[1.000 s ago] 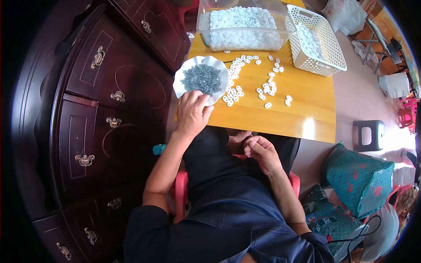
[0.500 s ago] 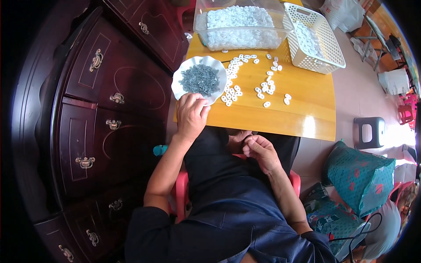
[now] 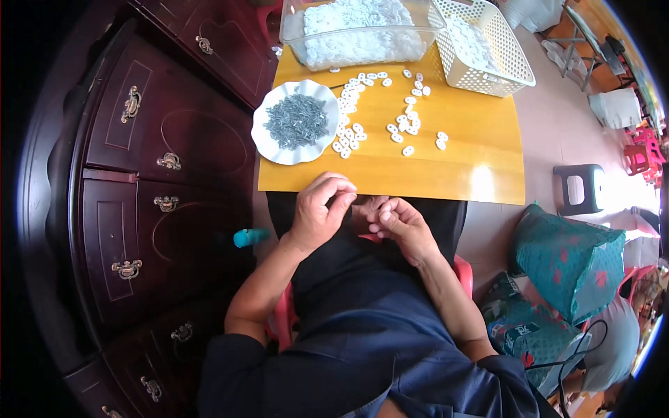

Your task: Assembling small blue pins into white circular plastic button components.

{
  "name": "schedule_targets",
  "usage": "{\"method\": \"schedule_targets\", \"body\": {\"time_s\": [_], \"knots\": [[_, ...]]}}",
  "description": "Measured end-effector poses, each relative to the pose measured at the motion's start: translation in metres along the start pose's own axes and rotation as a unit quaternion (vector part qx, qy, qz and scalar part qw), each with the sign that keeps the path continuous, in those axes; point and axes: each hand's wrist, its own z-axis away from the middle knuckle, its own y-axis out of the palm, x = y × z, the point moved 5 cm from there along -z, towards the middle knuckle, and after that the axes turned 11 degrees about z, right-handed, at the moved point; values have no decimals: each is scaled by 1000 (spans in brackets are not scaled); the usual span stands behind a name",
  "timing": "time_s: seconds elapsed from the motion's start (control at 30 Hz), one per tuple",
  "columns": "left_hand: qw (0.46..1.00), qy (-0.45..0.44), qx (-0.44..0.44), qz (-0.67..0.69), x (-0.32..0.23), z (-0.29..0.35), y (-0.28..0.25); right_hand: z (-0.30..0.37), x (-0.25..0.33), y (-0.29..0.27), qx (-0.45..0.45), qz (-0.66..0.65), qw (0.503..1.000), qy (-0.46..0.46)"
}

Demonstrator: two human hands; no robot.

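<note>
Just off the table's near edge, my left hand (image 3: 322, 214) is closed in a pinch; what its fingertips hold is too small to make out. Close beside it on the right, my right hand (image 3: 405, 228) also has thumb and fingers pressed together, their contents hidden. Ahead of my left hand stands a white scalloped plate (image 3: 260, 136) heaped with small dark grey slivers (image 3: 296, 122). Several small white oval pieces with two dark holes (image 3: 348, 143) lie right of the plate, and a looser group (image 3: 404, 125) sits further right.
At the table's (image 3: 446, 174) far side are a clear plastic bin (image 3: 362, 35) and a cream perforated basket (image 3: 481, 81), both holding white pieces. Dark wooden drawers (image 3: 202, 132) line the left. Teal bags (image 3: 568, 258) and a grey stool (image 3: 582, 188) stand on the right floor.
My left hand has left the plate's near rim and come back toward me, beside my right hand. My right hand has shifted slightly left. The view has shifted a little.
</note>
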Motion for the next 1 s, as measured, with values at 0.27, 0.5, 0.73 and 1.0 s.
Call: {"method": "schedule_targets", "body": {"time_s": [0.27, 0.5, 0.73, 1.0], "knots": [[972, -150, 55, 175, 16, 18, 43, 1, -3, -15, -7, -51, 999, -15], [978, -130, 50, 154, 10, 11, 50, 6, 6, -13, -47, -42, 998, -29], [977, -137, 76, 143, 6, 10, 54, 8, 11, -15, -46, 21, 997, -62], [977, -137, 81, 141, 5, 10, 57, 10, 12, -16, -69, 39, 994, -70]]}}
